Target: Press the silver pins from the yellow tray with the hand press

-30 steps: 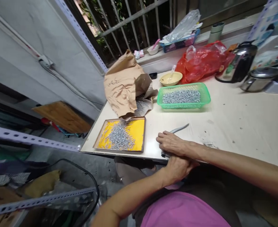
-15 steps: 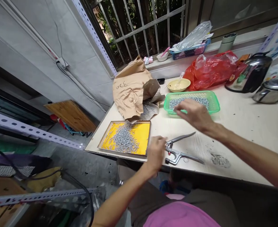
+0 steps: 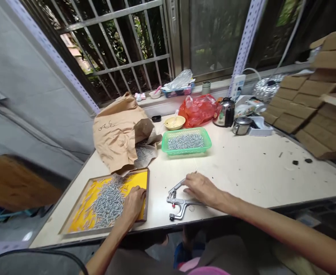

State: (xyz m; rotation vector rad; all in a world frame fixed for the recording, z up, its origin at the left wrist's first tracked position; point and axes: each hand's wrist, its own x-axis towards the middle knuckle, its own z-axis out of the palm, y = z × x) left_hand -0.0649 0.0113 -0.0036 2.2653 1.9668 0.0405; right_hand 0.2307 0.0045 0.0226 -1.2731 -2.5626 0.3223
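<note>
My left hand (image 3: 132,205) rests in the yellow-lined tray (image 3: 79,220) at the table's near left, its curled fingers on the pile of small grey metal pieces (image 3: 107,201). My right hand (image 3: 200,187) lies over the handles of metal pliers (image 3: 176,199) on the table near the front edge, fingers bent down on them. A green basket (image 3: 202,144) further back holds more grey metal pieces.
A torn brown paper bag (image 3: 116,134) spills metal pieces behind the tray. A yellow bowl (image 3: 174,122), red plastic bag (image 3: 198,109), kettle (image 3: 225,112) and pot (image 3: 241,125) stand at the back. Cardboard boxes (image 3: 311,110) are stacked at the right. Window bars are behind.
The view swung right and up. My right hand came back from the green basket onto the pliers. My left hand moved left into the yellow tray.
</note>
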